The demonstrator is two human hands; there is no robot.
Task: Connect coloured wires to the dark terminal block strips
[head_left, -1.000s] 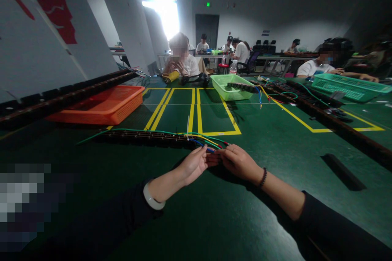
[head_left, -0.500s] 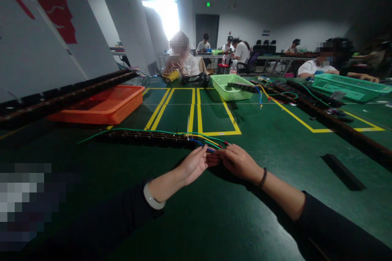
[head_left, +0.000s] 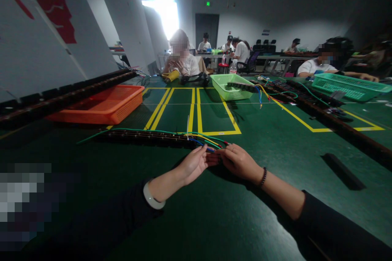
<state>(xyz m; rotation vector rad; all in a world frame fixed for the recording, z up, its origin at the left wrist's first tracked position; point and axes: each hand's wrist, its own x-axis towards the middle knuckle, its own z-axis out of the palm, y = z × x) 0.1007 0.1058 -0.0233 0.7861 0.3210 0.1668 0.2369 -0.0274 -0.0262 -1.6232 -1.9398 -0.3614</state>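
One blue wire point(head_left: 210, 149) in left grip point(head_left: 195, 165)

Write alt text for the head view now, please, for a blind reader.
A person's left hand pinches a blue wire at a dark strip's end on a green table, the right hand at the wire's tip. Beyond are an orange basket and a light-green basket, with co-workers behind.

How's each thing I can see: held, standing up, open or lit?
Left hand: pinching the blue wire
Right hand: pinched shut, apparently on its tip
Blue wire: held
White tie: sticking up
Orange basket: upright, open-topped
Light green basket: upright, open-topped
Bottle: standing
Exit sign: lit
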